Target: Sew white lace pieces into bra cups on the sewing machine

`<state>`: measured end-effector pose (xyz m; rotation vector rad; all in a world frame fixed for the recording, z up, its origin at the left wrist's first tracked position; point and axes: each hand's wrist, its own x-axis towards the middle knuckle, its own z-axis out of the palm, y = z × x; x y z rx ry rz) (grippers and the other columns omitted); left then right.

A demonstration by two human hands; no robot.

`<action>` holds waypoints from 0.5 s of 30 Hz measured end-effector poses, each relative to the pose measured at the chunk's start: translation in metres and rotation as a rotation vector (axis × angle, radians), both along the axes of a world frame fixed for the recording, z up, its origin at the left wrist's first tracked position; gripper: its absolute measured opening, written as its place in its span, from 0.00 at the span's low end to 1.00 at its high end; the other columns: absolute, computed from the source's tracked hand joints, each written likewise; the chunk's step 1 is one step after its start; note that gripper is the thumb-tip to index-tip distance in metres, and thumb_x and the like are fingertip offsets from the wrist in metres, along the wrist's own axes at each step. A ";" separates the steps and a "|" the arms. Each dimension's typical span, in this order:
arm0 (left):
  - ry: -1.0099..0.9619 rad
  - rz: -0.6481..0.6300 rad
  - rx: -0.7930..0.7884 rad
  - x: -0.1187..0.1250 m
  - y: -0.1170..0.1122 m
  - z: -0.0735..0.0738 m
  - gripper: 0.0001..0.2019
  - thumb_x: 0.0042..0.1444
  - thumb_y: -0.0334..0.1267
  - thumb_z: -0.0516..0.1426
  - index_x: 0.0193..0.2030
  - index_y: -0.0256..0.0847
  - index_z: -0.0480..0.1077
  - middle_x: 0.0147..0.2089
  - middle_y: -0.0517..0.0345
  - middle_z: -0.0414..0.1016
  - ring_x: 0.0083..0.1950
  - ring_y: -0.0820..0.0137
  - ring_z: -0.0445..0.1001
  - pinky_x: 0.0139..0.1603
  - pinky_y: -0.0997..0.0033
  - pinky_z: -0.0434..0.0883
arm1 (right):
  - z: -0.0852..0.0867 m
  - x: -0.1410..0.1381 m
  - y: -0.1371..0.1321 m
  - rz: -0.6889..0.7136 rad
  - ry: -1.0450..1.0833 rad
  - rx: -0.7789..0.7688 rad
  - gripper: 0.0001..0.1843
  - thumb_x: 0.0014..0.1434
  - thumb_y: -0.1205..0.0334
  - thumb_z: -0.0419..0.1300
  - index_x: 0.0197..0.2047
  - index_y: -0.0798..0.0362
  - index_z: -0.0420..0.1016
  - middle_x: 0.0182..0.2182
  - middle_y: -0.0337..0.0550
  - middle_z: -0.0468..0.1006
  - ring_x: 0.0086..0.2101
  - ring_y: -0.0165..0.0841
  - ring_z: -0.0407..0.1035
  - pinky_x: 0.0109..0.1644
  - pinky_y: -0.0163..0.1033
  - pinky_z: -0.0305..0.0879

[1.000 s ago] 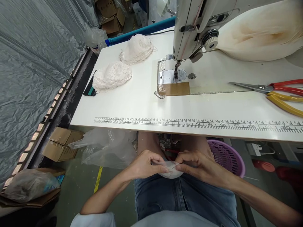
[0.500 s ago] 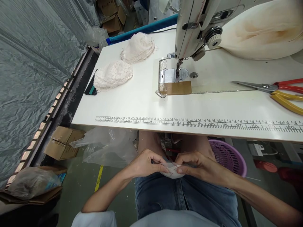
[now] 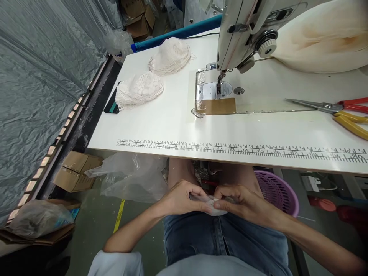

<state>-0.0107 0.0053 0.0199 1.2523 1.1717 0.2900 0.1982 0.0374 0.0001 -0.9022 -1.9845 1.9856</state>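
Two hands, one item between them. Item: a small white fabric piece (image 3: 220, 211), pale, partly covered by fingers, exact shape not clear from where I stand. Position: directly right of the left hand (image 3: 186, 197) and directly left of the right hand (image 3: 240, 199), touching both, so neither is nearer. Long axis: as far as it shows, side to side, from one hand's fingertips to the other's, with its visible lower edge bowing toward the wearer.

Left hand: closed in a pinch on the piece's left part, thumb toward the body, fingers curled beyond it, forearm reaching in from lower left. Right hand: likewise pinching, thumb and forefinger at the piece's right part, knuckles up, forearm slanting in from lower right. Both hands low, over the lap, on the near side of the tabletop (image 3: 161, 126) edge.

Ahead of the hands and higher: one sewing machine (image 3: 235, 34), needle area beyond the right hand's fingertips. Ahead and left of the left hand: two white lace pieces (image 3: 140, 90), close together. Ahead and right of the right hand: one pair of scissors (image 3: 327, 106). Just right of the right hand, lower: one purple basket (image 3: 296, 207).
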 end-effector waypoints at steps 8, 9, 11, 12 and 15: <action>0.021 0.037 -0.031 0.000 -0.001 0.000 0.08 0.48 0.39 0.63 0.32 0.36 0.79 0.29 0.58 0.78 0.30 0.73 0.72 0.31 0.79 0.64 | 0.002 0.001 -0.002 -0.006 -0.057 0.004 0.17 0.56 0.45 0.59 0.32 0.52 0.74 0.27 0.39 0.75 0.27 0.31 0.67 0.29 0.33 0.57; 0.024 0.037 -0.029 0.000 -0.001 -0.001 0.08 0.48 0.38 0.63 0.32 0.36 0.79 0.29 0.58 0.78 0.31 0.73 0.73 0.31 0.79 0.64 | 0.002 0.000 -0.003 -0.010 -0.056 0.014 0.17 0.56 0.46 0.59 0.32 0.52 0.73 0.27 0.39 0.75 0.28 0.31 0.67 0.30 0.33 0.58; 0.031 0.036 -0.019 0.000 -0.002 -0.001 0.08 0.48 0.38 0.63 0.32 0.36 0.79 0.29 0.58 0.79 0.31 0.73 0.73 0.31 0.79 0.64 | 0.002 0.000 -0.004 -0.009 -0.060 0.037 0.16 0.56 0.46 0.59 0.32 0.52 0.73 0.27 0.39 0.75 0.27 0.31 0.67 0.29 0.33 0.58; 0.034 0.037 -0.014 0.000 -0.002 -0.001 0.08 0.48 0.38 0.63 0.32 0.36 0.79 0.29 0.58 0.78 0.31 0.73 0.72 0.31 0.79 0.64 | 0.002 -0.001 -0.004 -0.003 -0.064 0.044 0.17 0.56 0.46 0.59 0.32 0.52 0.73 0.27 0.39 0.74 0.27 0.30 0.67 0.29 0.33 0.57; 0.044 0.039 0.000 0.001 -0.003 -0.001 0.08 0.49 0.38 0.62 0.32 0.35 0.79 0.28 0.58 0.78 0.29 0.74 0.71 0.29 0.80 0.63 | -0.001 -0.001 -0.005 0.006 -0.062 0.044 0.17 0.57 0.45 0.58 0.33 0.52 0.73 0.27 0.39 0.73 0.27 0.30 0.66 0.28 0.33 0.56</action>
